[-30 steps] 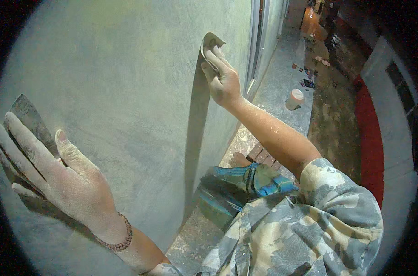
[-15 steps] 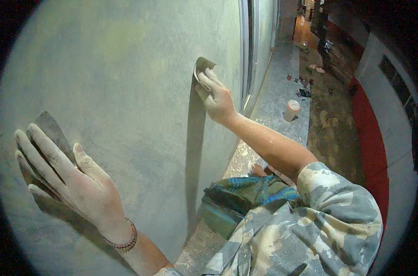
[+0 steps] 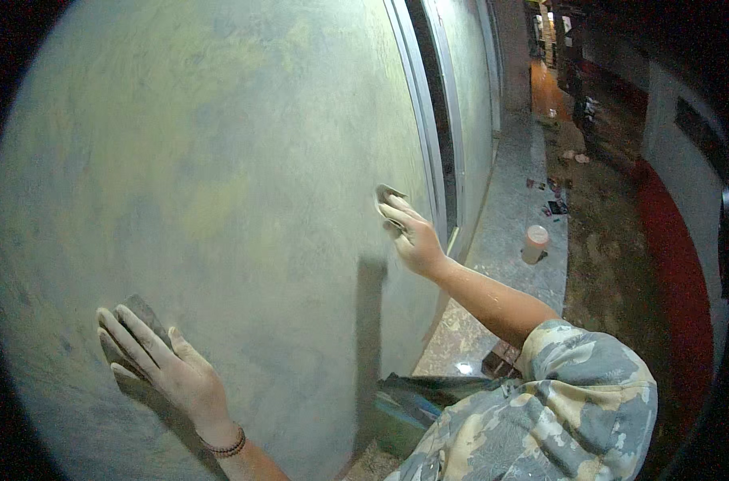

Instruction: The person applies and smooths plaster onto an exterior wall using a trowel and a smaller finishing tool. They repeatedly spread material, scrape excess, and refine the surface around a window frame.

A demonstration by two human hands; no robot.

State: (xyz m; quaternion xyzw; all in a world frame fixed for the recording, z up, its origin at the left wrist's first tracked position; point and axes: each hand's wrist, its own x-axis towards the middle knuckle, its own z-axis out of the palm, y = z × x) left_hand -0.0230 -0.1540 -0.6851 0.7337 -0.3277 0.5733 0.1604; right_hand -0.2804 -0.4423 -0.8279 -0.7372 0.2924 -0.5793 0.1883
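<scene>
My left hand (image 3: 176, 377), dusted pale, lies with long fingers stretched along the wall (image 3: 220, 200) at the lower left. A flat grey sheet (image 3: 149, 317) is held beneath these fingers, its corner showing between the index finger and thumb; I cannot tell whether it is sandpaper or a thin blade. Farther right and higher up, my right hand (image 3: 412, 236) is closed around a curled piece of sandpaper (image 3: 389, 192) at the wall surface. The wall is grey with yellowish, cloudy patches.
A window or door frame (image 3: 428, 104) stands just beyond my right hand. On the dusty ledge (image 3: 492, 272) sits a pale cup-like container (image 3: 535, 243), with small litter (image 3: 555, 206) farther off. A wall with a red lower band (image 3: 673, 264) runs along the right.
The view has shifted, showing more of the upper wall. Both hands are lower and farther right in the picture, still with the grey sheet and the sandpaper.
</scene>
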